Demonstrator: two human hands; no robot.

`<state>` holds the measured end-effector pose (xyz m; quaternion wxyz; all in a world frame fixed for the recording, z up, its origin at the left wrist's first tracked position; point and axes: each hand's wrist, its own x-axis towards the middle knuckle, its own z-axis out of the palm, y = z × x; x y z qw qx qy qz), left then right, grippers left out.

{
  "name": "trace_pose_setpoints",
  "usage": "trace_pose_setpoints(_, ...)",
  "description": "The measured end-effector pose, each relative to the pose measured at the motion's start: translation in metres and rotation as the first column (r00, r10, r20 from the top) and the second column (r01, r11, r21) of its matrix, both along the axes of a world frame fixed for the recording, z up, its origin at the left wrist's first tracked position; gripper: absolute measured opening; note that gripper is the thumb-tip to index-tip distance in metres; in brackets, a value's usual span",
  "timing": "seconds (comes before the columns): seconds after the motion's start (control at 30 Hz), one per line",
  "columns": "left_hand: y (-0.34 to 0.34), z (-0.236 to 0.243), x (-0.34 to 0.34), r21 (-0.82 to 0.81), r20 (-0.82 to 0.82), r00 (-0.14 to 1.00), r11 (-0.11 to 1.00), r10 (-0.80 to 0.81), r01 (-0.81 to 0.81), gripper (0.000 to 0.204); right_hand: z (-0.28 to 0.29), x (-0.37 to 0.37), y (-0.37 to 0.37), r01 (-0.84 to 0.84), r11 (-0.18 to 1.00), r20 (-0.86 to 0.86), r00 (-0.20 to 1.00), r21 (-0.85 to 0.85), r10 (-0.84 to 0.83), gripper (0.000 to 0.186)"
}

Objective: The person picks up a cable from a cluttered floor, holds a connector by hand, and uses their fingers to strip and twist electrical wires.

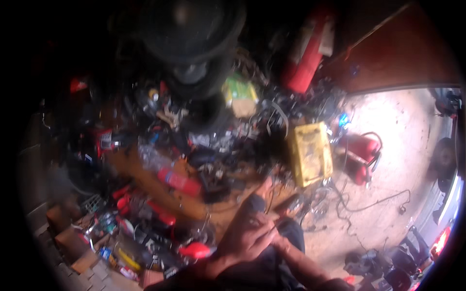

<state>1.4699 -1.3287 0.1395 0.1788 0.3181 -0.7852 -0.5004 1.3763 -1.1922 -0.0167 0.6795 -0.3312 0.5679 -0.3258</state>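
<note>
My left hand [247,235] and my right hand [280,238] meet low in front of me, over my dark-clothed legs [291,235]. The fingers of both are bent and pressed close together. Whatever may lie between them is too small and blurred to make out. Just beyond the hands my bare foot [265,185] shows above the brown floor sheet [228,213]. A worn yellow plastic case [312,154] stands ahead and to the right of my hands.
Parts and tools litter the floor, with a red cylinder [178,181] among them. Red extinguisher-like cylinders [363,149] with a black hose lie at right, near a trailing cord [371,206]. A box of parts [128,257] sits at lower left. A large dark round object [194,34] looms ahead.
</note>
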Motion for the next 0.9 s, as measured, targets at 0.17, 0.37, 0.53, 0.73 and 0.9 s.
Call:
trace_pose_setpoints(0.17,0.019,0.039,0.033,0.921,0.078,0.588,0.168,0.805,-0.352,0.026,0.029,-0.045,-0.019,0.419,0.908,0.101,0.904,-0.013,-0.416,0.041)
trace_pose_setpoints(0.37,0.061,0.046,0.029,0.962,0.215,0.396,-0.124,0.893,-0.243,0.014,0.079,-0.078,-0.001,0.304,0.944,-0.062,0.948,-0.130,-0.314,0.034)
trace_pose_setpoints(0.53,0.108,0.010,0.015,0.940,0.076,0.456,0.089,0.887,-0.329,0.024,0.087,-0.083,0.016,-0.045,0.900,-0.517,0.831,-0.434,-0.207,0.029)
trace_pose_setpoints(0.73,0.149,-0.033,-0.001,0.874,0.010,0.401,0.187,0.916,-0.448,0.022,0.080,-0.079,0.034,-0.089,0.864,-0.266,0.962,-0.496,-0.054,0.025)
trace_pose_setpoints(0.9,0.137,-0.060,-0.016,0.829,0.040,0.425,0.207,0.904,-0.519,0.020,0.057,-0.069,0.029,0.338,0.931,0.416,0.873,-0.138,-0.255,0.034)
